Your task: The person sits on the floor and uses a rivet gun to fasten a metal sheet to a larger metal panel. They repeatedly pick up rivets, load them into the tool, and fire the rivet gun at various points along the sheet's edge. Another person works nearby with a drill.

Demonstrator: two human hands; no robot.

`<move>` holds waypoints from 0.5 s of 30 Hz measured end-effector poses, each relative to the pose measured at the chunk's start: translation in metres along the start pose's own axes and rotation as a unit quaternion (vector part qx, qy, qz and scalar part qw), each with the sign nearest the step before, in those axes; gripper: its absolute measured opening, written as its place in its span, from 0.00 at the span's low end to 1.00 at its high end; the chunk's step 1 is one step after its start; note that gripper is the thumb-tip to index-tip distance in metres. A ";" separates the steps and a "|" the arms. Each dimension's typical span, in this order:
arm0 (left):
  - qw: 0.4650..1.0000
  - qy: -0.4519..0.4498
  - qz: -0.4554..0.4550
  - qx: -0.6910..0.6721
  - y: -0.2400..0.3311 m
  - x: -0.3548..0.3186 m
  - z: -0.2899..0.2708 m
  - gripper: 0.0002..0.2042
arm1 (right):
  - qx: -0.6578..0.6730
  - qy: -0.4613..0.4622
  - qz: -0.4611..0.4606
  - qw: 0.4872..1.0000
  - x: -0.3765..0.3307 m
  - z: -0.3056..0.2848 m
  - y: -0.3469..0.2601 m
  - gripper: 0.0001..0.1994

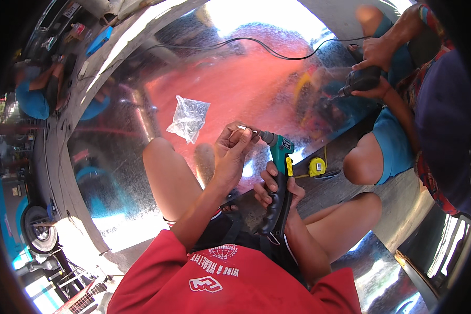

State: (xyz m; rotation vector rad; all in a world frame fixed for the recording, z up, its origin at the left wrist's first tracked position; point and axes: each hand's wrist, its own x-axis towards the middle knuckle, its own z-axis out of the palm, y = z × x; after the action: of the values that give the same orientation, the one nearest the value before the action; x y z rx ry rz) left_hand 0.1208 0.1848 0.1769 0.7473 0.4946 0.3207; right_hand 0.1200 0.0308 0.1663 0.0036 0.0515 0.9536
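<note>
My right hand [278,189] is wrapped round the black handles of a green hand riveter [283,149], held over my lap with its nose up and to the left. At that nose my left hand [234,149] pinches a small silvery rivet [242,127] between thumb and fingertips. The rivet appears to be in line with the nose; whether it sits inside cannot be made out. Beyond my left hand, a clear plastic bag [189,119] of small shiny pieces lies on a reflective metal sheet [125,188].
At the right a co-worker holds a dark power drill [362,80] over the sheet. A black cable [282,56] crosses its far side. A yellow tape measure [317,166] lies right of the riveter. A wheel [39,229] stands at the left.
</note>
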 end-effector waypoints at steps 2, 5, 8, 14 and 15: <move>1.000 -0.007 0.007 -0.004 -0.002 -0.002 0.006 0.08 | -0.008 -0.007 0.006 1.000 -0.001 -0.001 0.000 0.23; 1.000 -0.009 0.019 0.016 0.000 -0.005 0.009 0.09 | 0.005 -0.015 0.010 1.000 -0.001 -0.001 -0.002 0.24; 0.992 0.000 0.070 0.103 0.005 -0.007 0.008 0.10 | -0.053 0.013 0.025 0.998 -0.002 0.001 -0.005 0.23; 0.979 -0.016 0.132 0.156 0.006 -0.010 0.006 0.11 | -0.202 0.063 0.038 0.977 -0.005 0.013 -0.015 0.22; 0.978 -0.024 0.136 0.157 0.006 -0.010 0.007 0.11 | -0.216 0.071 0.036 0.973 -0.005 0.014 -0.016 0.22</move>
State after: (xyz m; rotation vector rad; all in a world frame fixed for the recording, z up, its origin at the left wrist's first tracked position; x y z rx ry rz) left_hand 0.1154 0.1802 0.1886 1.1318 0.4022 0.4845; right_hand 0.1307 0.0179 0.1803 -0.4674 -0.0245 1.0218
